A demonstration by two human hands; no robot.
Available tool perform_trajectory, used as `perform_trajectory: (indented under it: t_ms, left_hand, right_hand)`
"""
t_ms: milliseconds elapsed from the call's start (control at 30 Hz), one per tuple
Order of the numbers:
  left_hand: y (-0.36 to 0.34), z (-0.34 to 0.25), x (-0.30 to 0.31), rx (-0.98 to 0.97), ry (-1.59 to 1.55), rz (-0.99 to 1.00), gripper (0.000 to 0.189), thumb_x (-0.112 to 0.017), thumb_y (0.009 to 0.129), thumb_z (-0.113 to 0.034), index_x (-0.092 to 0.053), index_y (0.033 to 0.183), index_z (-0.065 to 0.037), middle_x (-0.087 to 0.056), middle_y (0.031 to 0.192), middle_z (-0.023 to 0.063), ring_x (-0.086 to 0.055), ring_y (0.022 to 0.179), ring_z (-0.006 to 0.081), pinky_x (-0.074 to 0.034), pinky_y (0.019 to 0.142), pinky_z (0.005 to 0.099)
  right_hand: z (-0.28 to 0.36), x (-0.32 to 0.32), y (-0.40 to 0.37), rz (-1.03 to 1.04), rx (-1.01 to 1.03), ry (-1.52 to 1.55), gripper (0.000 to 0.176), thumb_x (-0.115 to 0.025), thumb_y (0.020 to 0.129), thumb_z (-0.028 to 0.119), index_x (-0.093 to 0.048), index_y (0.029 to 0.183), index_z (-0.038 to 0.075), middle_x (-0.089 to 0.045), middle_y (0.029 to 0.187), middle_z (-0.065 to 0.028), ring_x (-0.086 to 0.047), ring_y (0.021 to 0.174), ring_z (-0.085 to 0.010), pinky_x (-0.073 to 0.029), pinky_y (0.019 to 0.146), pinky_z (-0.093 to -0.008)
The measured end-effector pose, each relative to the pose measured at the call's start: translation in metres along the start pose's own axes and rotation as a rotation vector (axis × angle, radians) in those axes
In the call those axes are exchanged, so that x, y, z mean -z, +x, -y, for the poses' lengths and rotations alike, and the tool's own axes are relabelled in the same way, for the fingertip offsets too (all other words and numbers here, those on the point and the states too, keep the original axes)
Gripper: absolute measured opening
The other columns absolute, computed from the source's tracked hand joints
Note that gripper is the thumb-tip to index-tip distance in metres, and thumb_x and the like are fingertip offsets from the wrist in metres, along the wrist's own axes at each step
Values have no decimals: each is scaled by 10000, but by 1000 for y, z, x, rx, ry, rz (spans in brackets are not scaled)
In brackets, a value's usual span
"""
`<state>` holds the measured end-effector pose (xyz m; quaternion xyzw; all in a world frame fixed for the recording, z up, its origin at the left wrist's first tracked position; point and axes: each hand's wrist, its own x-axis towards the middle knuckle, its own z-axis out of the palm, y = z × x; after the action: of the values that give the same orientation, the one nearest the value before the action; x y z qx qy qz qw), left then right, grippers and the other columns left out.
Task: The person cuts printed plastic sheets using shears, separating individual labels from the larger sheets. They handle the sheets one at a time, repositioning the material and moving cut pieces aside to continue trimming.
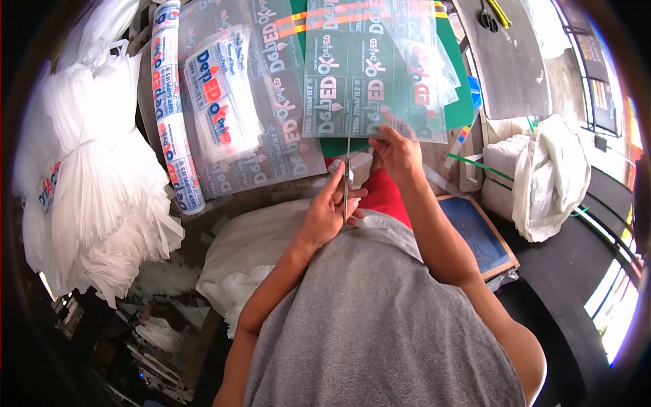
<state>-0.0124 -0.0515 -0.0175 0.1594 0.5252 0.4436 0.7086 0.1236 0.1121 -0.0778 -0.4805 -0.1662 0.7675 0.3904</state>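
Note:
My left hand (332,209) is closed around slim metal scissors (348,175), seen nearly edge-on in front of my shirt. Their blades point away from me and meet the near edge of a clear plastic sheet (375,91) printed with DepED OK lettering. Pinched at that same edge, a little to the right, the sheet is in my right hand (399,154). Beneath it lies a green mat (460,117), crossed at the far side by an orange and yellow strip (291,27).
A printed plastic roll (178,108) and a stack of cut pieces (224,95) lie left of the sheet. White bags (95,163) hang farther left. Black-handled scissors (487,20) and a yellow cutter (500,12) lie far right. A blue framed panel (475,230) stands beside my right arm.

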Motion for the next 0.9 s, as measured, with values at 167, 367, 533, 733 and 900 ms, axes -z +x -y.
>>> perform_trajectory:
  t_ms: [167,367,533,733,900]
  left_hand:
    - [0,0,0,26,26,-8,766,-558,976,-45,-120,1586,-197,-651,1213,177,-704,823,154,-569,647,253]
    - [0,-1,-2,25,1,7,762,-547,979,-38,-116,1586,-199,-643,1231,184,-704,820,155,-574,655,254]
    - [-6,-8,-6,31,2,3,765,-538,983,-37,-102,1587,-211,-635,1249,193,-701,819,150,-574,666,255]
    - [-7,-2,-10,29,-12,3,768,-538,983,-39,-94,1587,-208,-634,1256,191,-701,806,150,-570,667,251]
    - [-9,-4,-10,30,-8,9,765,-537,984,-36,-95,1587,-196,-637,1256,186,-695,790,143,-566,663,248]
  right_hand:
    - [0,-1,0,2,2,7,348,-629,892,-21,-524,1221,18,-627,1040,-113,-670,840,-214,-608,664,-313]
    - [-1,1,-1,4,3,18,346,-625,897,-20,-518,1224,12,-629,1034,-111,-673,833,-216,-609,674,-317]
    - [-1,1,-4,4,10,18,364,-616,902,-24,-505,1247,5,-626,1035,-114,-675,822,-219,-610,677,-321]
    - [-2,-1,-9,-3,33,28,411,-612,902,-28,-492,1293,15,-623,1062,-108,-670,853,-224,-607,681,-327]
    - [-12,-6,-6,67,-68,-135,353,-630,913,4,-529,1249,42,-648,1050,-89,-667,869,-207,-578,732,-301]
